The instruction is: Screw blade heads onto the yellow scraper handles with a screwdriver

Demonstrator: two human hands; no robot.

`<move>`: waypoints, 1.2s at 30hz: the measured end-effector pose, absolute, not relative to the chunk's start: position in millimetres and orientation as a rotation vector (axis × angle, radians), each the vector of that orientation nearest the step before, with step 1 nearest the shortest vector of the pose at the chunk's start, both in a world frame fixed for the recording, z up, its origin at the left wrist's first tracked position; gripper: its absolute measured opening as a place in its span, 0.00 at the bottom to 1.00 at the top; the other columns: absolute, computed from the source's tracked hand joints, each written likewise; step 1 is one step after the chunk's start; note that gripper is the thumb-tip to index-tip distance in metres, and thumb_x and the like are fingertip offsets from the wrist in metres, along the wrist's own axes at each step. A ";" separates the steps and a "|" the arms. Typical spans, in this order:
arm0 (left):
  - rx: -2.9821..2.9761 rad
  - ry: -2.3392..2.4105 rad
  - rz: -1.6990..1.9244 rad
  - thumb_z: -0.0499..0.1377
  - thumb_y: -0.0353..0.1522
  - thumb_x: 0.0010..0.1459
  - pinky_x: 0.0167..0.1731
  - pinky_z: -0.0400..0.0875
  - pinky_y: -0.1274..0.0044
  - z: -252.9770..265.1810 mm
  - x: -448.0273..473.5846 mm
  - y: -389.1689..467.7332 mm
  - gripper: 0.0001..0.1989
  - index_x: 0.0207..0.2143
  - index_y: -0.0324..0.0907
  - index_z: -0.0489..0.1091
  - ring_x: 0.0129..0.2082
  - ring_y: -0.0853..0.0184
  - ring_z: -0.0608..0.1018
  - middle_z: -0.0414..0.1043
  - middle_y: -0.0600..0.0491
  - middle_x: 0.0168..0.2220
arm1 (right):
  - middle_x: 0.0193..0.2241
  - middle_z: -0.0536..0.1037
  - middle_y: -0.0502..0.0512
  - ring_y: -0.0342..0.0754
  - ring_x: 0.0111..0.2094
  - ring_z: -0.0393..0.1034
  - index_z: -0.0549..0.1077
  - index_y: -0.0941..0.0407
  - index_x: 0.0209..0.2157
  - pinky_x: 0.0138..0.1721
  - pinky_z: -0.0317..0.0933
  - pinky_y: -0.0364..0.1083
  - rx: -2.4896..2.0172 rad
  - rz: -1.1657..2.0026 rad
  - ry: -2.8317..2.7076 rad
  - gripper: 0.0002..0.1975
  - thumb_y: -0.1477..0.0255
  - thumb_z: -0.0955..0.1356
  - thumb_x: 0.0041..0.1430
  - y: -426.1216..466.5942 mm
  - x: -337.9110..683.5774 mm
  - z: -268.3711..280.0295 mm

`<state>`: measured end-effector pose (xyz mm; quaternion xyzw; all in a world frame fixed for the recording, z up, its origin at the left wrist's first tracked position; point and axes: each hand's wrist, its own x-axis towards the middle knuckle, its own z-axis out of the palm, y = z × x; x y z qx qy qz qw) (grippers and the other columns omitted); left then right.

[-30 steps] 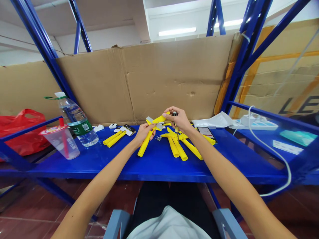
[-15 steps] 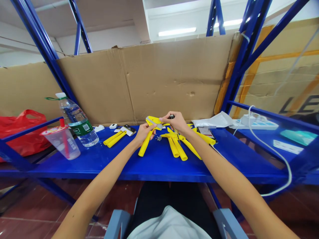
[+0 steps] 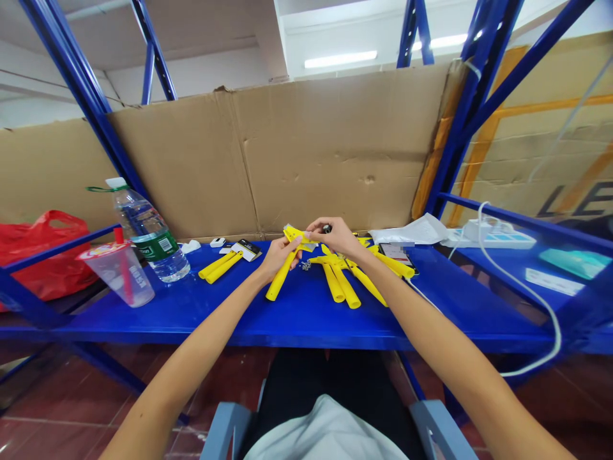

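Observation:
A yellow scraper [image 3: 281, 276] is gripped in my left hand [image 3: 278, 257], its tubular handle slanting down toward me. On its head lies a flat yellow plate [image 3: 297, 237], which largely covers the metal blade. My right hand [image 3: 338, 236] is closed, its fingertips at the plate's right edge. From its fist pokes the dark end of what looks like a screwdriver [image 3: 327, 229], mostly hidden by the fingers. Just below the hands is a small heap of screws [image 3: 305, 266]. Several more yellow scraper parts [image 3: 342, 287] lie beneath my right wrist.
Two yellow handles [image 3: 220, 267] with a black-and-white card [image 3: 249, 249] lie left on the blue shelf [image 3: 191, 322]. Farther left stand a water bottle [image 3: 160, 246] and a plastic cup [image 3: 119, 275]. A phone [image 3: 397, 255] and white cable [image 3: 550, 313] are right. Cardboard [image 3: 311, 153] closes the back.
The yellow plate now covers the blade, which lay exposed on the scraper head before. My right hand has shifted slightly left; my left hand keeps its hold.

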<state>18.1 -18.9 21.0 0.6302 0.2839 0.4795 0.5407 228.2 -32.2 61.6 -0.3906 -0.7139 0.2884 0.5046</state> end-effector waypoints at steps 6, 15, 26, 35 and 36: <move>1.491 0.693 1.127 0.73 0.55 0.56 0.15 0.62 0.80 21.6 18.4 -17.4 0.28 0.35 0.40 0.71 0.15 0.74 0.70 0.74 0.54 0.25 | 0.32 0.82 0.54 0.43 0.25 0.66 0.85 0.57 0.36 0.22 0.58 0.41 -0.929 0.610 -1.851 0.21 0.51 0.76 0.58 -31.3 227.3 57.9; 1.506 0.659 1.092 0.70 0.57 0.58 0.15 0.63 0.80 20.2 19.9 -17.0 0.29 0.35 0.41 0.69 0.17 0.74 0.70 0.73 0.54 0.28 | 0.35 0.82 0.55 0.42 0.24 0.65 0.84 0.58 0.37 0.20 0.58 0.41 -0.922 0.641 -1.850 0.22 0.52 0.76 0.57 -29.2 227.6 56.3; 1.562 0.644 1.101 0.73 0.55 0.56 0.15 0.65 0.80 19.4 17.3 -15.7 0.30 0.37 0.41 0.68 0.18 0.74 0.71 0.72 0.56 0.29 | 0.30 0.78 0.51 0.37 0.18 0.58 0.80 0.57 0.33 0.15 0.53 0.41 -0.962 0.798 -1.745 0.26 0.47 0.80 0.50 -35.1 225.4 59.7; 1.616 0.624 1.096 0.72 0.55 0.58 0.15 0.66 0.80 19.9 16.4 -16.3 0.29 0.38 0.41 0.68 0.18 0.75 0.70 0.71 0.56 0.29 | 0.26 0.76 0.48 0.38 0.18 0.56 0.81 0.57 0.32 0.16 0.53 0.41 -0.950 0.846 -1.702 0.25 0.47 0.80 0.51 -30.1 225.2 55.6; 1.614 0.620 1.098 0.72 0.55 0.58 0.15 0.66 0.80 20.0 16.6 -16.5 0.29 0.38 0.41 0.69 0.19 0.75 0.70 0.71 0.56 0.29 | 0.25 0.76 0.48 0.38 0.18 0.56 0.81 0.57 0.32 0.16 0.53 0.41 -0.949 0.850 -1.699 0.25 0.47 0.80 0.51 -29.8 225.2 55.4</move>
